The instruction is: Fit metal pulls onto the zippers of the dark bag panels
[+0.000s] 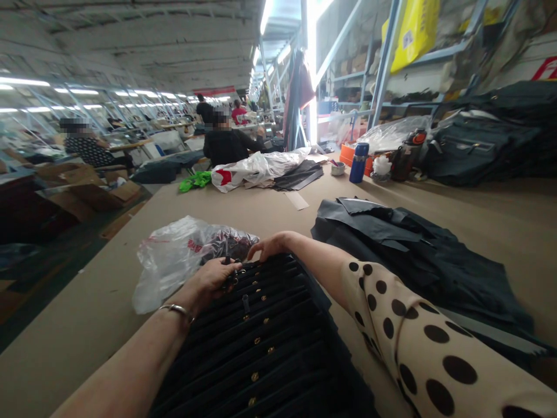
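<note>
Gold-studded row of overlapped black fabric runs lengthwise toward you from your left hand, pinching small dark hardware, and right hand, grip unclear.

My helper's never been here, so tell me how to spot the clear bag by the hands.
Find the big tan table, then the stack of dark pieces in the foreground. By the stack's far end, beyond the left hand, lies a clear bag with red print. Its dark contents set it apart from the white, red-patched bag farther back.
</note>
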The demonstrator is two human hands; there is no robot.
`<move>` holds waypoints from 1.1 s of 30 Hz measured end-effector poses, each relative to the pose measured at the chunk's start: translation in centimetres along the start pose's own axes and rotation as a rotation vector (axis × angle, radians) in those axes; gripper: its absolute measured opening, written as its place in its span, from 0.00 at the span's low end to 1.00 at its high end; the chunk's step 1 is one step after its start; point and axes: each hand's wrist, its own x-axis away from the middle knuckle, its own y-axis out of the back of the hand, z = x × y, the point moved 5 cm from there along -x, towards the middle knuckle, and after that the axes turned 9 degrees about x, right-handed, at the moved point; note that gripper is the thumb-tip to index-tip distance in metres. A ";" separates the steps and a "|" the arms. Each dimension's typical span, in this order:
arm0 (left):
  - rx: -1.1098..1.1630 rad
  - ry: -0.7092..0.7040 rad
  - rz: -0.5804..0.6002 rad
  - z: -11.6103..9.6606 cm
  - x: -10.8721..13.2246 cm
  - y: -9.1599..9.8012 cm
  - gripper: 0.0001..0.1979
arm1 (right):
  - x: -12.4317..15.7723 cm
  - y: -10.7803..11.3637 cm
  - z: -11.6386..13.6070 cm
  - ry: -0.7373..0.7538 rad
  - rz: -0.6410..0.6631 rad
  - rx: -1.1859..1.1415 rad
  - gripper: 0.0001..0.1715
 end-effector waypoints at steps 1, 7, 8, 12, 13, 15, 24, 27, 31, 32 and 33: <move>-0.011 0.001 0.000 0.1 -0.3 -0.2 0.08 | 0.0 0.0 -0.2 0.024 0.009 -0.041 0.28; -0.088 -0.010 0.029 0.2 -1.8 -1.2 0.08 | 0.1 -0.5 -0.8 0.126 0.063 -0.202 0.14; -0.103 -0.015 0.033 0.1 -1.9 -1.3 0.08 | 0.0 -0.5 -0.8 0.131 0.068 -0.212 0.14; -0.168 -0.021 0.040 -0.5 -1.6 -1.9 0.08 | -0.3 -0.5 -0.8 0.130 0.065 -0.212 0.12; -0.181 -0.021 0.035 -0.6 -1.4 -2.0 0.08 | -0.2 -0.4 -0.8 0.127 0.059 -0.205 0.11; -0.201 -0.020 0.014 -0.9 -1.2 -2.1 0.08 | 0.0 -0.3 -0.8 0.119 0.040 -0.182 0.09; -0.318 -0.015 -0.034 -0.7 -1.7 -2.2 0.09 | 1.1 0.4 -0.3 0.088 -0.209 0.111 0.07; -0.367 -0.027 -0.021 -0.4 -2.5 -2.1 0.10 | 1.2 0.4 0.3 0.101 -0.305 0.278 0.08; -0.430 -0.058 -0.029 0.1 -3.6 -1.9 0.11 | 1.5 0.0 0.9 0.132 -0.407 0.474 0.10; -0.445 -0.067 -0.031 0.2 -3.8 -1.9 0.11 | 1.6 -0.1 1.0 0.140 -0.422 0.512 0.10; -0.460 -0.077 -0.033 0.3 -4.0 -1.9 0.11 | 1.8 -0.3 1.1 0.147 -0.434 0.545 0.11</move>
